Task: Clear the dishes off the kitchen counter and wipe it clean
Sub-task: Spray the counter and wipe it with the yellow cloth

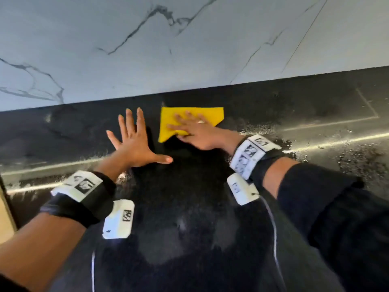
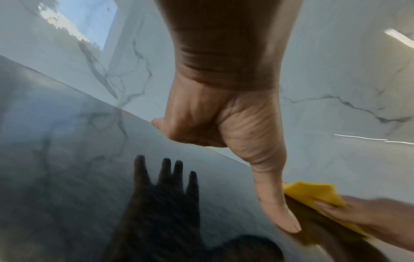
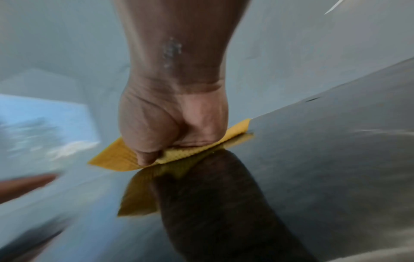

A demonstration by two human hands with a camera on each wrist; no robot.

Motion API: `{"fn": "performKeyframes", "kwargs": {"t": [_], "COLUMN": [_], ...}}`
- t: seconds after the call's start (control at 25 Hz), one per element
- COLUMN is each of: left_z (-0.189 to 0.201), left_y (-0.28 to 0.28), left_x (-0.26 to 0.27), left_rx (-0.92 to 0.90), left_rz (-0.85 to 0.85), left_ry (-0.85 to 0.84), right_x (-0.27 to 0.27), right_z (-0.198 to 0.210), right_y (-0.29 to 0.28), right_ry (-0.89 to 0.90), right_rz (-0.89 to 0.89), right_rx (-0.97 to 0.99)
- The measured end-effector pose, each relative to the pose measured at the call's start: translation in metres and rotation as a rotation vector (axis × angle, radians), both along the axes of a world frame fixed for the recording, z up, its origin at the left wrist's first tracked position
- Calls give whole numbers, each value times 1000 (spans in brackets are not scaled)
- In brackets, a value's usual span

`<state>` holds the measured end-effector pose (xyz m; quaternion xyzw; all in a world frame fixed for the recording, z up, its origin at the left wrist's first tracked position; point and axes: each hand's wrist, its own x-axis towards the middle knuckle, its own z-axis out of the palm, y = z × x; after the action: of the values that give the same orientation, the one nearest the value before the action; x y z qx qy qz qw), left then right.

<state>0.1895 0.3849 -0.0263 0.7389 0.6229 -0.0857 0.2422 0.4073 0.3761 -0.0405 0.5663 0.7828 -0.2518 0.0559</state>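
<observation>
A yellow cloth [image 1: 190, 118] lies flat on the black counter [image 1: 189, 207] close to the back wall. My right hand [image 1: 193, 131] presses down on it with straight fingers spread over the cloth [image 3: 121, 157]. My left hand [image 1: 134, 140] rests flat on the bare counter just left of the cloth, fingers splayed and thumb pointing right. In the left wrist view the left thumb [image 2: 277, 209] touches the glossy counter beside the cloth [image 2: 313, 195]. No dishes show in any view.
A white marble-look wall [image 1: 189, 49] rises behind the counter. Wet streaks and droplets [image 1: 315, 142] glisten on the counter to the right. A seam line [image 1: 368, 106] marks the counter at the far right. A pale wooden surface [image 1: 5, 218] shows at the left edge.
</observation>
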Motion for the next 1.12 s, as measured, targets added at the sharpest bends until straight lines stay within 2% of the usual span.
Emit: {"fn": "performKeyframes", "kwargs": {"t": [0.04,0.12,0.2,0.28,0.36,0.4,0.48,0.6,0.68,0.76,0.8,0.88,1.0,1.08,1.12], "left_z": [5,14,17,13,7,4,-2,2,8,12,13,12,7,9,11], "left_y": [2,4,0,-11,-27,-38,-56,-67,-66,-68,-70,-74,-74,-74,-74], "left_x": [-19,-54,-77,-93,-113,-125,-150,-178,-185,-179,-170,-149,-103,-70,-57], "left_rx": [-31,-77,-74,-42,1,11,45,169,207,176,147,98,59,47,46], "left_rz": [-6,7,35,84,205,273,395,564,602,553,490,359,173,56,22], "left_ry": [39,22,-43,-64,-71,-84,-143,-263,-293,-278,-260,-240,-221,-212,-217], "right_x": [27,63,43,-21,-96,-132,-203,-274,-263,-209,-174,-99,17,56,52], "right_z": [4,7,3,0,5,7,5,6,5,5,4,7,12,12,11], "right_y": [-8,-18,-16,5,34,46,54,6,-33,-55,-59,-55,-58,-78,-87], "right_ry": [-15,-34,-7,30,79,85,53,1,7,34,37,52,-25,-5,25], "right_rz": [-114,-541,-933,-1068,-955,-814,-427,228,495,562,523,236,-550,-1055,-1227], "right_rx": [13,29,51,23,-35,-58,-75,-119,-125,-109,-100,-74,-47,-3,10]}}
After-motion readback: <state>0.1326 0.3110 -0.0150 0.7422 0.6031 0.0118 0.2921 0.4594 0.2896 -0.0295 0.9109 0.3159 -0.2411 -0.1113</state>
